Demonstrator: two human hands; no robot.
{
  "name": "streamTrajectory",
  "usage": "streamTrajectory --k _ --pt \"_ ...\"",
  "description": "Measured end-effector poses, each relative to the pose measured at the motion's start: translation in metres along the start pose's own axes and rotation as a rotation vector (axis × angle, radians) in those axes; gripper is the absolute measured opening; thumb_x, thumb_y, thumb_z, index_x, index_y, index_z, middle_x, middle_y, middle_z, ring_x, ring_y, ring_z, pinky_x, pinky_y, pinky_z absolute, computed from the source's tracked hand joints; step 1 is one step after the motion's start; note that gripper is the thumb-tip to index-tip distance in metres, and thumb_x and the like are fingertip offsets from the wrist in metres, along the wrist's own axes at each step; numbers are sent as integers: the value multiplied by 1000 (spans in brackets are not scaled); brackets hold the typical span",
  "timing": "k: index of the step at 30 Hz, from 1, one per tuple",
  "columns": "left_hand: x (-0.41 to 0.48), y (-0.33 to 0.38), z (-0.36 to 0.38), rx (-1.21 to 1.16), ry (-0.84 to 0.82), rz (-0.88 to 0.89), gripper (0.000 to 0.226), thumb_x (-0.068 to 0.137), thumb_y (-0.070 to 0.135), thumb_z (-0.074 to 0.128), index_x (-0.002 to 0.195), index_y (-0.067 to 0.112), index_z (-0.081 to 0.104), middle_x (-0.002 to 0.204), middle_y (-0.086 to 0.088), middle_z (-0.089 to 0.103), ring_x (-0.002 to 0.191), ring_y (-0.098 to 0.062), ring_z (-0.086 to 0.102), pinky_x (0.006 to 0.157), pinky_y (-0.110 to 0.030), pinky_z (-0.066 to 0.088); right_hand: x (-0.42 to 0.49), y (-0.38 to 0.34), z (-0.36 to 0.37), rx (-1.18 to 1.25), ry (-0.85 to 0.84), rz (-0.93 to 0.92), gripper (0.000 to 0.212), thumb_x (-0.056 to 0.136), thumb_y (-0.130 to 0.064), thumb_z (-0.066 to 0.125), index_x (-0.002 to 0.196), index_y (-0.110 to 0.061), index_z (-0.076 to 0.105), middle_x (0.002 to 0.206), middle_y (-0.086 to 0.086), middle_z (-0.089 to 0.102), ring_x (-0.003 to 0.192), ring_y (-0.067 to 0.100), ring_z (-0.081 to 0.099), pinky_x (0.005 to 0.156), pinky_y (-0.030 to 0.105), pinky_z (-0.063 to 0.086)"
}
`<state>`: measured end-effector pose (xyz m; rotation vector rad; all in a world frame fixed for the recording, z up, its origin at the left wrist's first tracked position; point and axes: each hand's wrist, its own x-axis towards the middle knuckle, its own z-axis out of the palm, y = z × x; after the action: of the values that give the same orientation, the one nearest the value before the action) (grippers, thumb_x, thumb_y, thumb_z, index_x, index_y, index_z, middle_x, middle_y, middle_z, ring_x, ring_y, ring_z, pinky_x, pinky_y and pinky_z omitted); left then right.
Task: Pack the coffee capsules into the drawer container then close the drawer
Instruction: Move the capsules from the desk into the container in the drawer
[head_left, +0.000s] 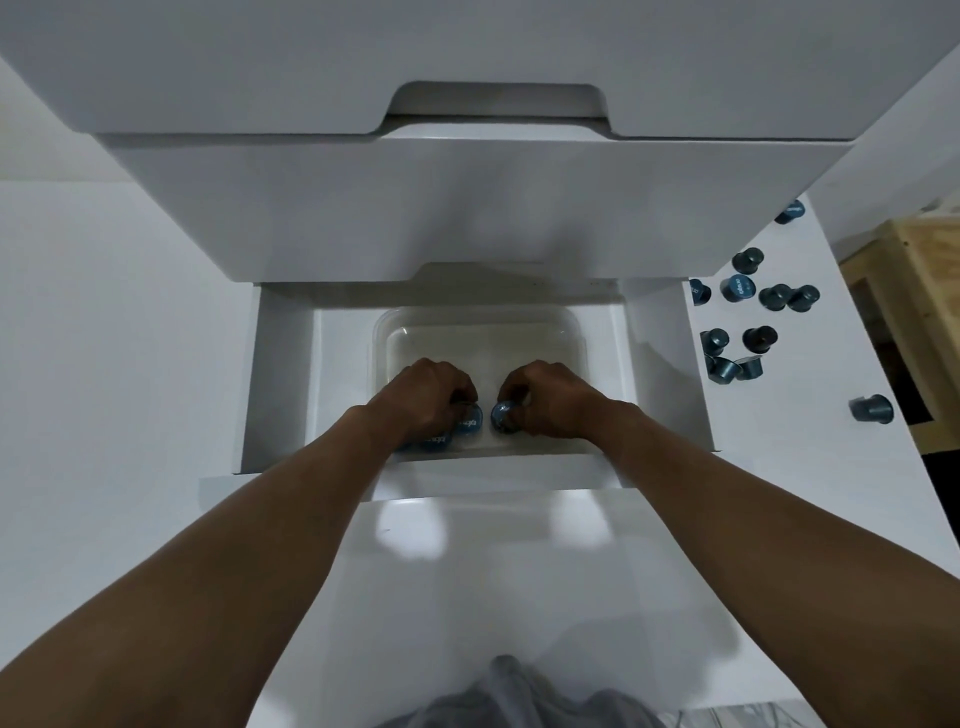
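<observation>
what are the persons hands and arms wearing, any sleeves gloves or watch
Both are bare: the left hand and right hand wear no gloves, and no watch or band shows at either wrist. The forearms are uncovered to the frame edge, so no sleeves show. Rings: fingers partly hidden, cannot tell. Some grey fabric sits low in view, probably clothing.

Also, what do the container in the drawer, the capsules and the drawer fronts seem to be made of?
The container looks like clear plastic: the white drawer floor shows through it. The capsules look like blue aluminium, perhaps coated plastic: dull metallic sheen, printed lids. The drawer fronts look like glossy white laminate or lacquered board: soft reflections, no grain.
</observation>
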<state>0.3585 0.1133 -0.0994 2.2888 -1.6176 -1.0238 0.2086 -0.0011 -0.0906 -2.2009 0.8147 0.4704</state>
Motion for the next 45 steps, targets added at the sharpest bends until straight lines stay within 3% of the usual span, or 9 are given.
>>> streamTrajectory --k 15,21,26,30,33,36,39,41,45 --pt "-2 3 2 36 -94 -6 19 84 25 64 102 22 71 106 -2 69 95 -20 63 86 -32 52 2 -6 5 -72 -79 -6 15 82 -21 71 96 -17 71 88 -1 65 76 13 58 71 24 46" --pt "-5 6 2 76 -86 -12 23 86 26 63 107 21 69 109 -2 68 98 -21 62 87 -31 51 2 -4 6 -91 -71 -10 19 81 -23 70 100 -19 70 100 0 67 85 15 59 73 25 46" --pt "-15 13 -6 60 -33 -96 41 85 34 65 122 18 59 119 -4 62 103 -21 60 89 -30 48 -3 -1 5 -74 8 10 30 84 -27 67 112 -17 64 109 3 63 96 19 58 82 27 47" --pt "-34 25 -16 154 170 -168 39 89 29 58 126 17 55 126 -8 57 108 -28 57 89 -34 49 -16 -3 0 -116 196 3 30 87 -21 58 117 -15 60 121 8 59 108 24 55 85 25 40" --pt "-51 41 -20 222 380 -176 36 91 26 52 123 8 54 122 -14 56 108 -32 55 89 -37 47 -36 -10 -5 -206 408 -61 31 89 -17 53 118 -9 57 118 12 56 111 31 53 88 34 44" --pt "-69 59 -20 227 570 -116 35 93 24 50 121 3 53 117 -18 56 106 -34 53 91 -38 44 -58 -17 -12 -228 523 -124 34 90 -19 50 122 -7 55 120 14 55 114 33 48 92 39 44" --pt "-88 77 -16 274 741 -8 34 87 20 58 115 1 55 109 -20 58 96 -37 56 82 -40 49 -84 -19 -16 -219 646 -153 37 93 -28 50 127 -12 52 124 9 53 119 28 45 95 37 43" --pt "-99 89 -14 364 803 42 37 83 22 63 112 1 54 106 -20 57 91 -37 56 76 -41 51 -103 -17 -17 -241 730 -167 39 93 -31 52 127 -12 52 126 9 52 119 28 44 97 36 43" --pt "-122 113 -12 449 845 84 46 82 27 64 118 3 51 113 -19 55 97 -34 55 82 -41 50 -148 -12 -18 -320 773 -132 43 93 -31 51 131 -12 47 134 11 45 123 30 40 100 38 41"
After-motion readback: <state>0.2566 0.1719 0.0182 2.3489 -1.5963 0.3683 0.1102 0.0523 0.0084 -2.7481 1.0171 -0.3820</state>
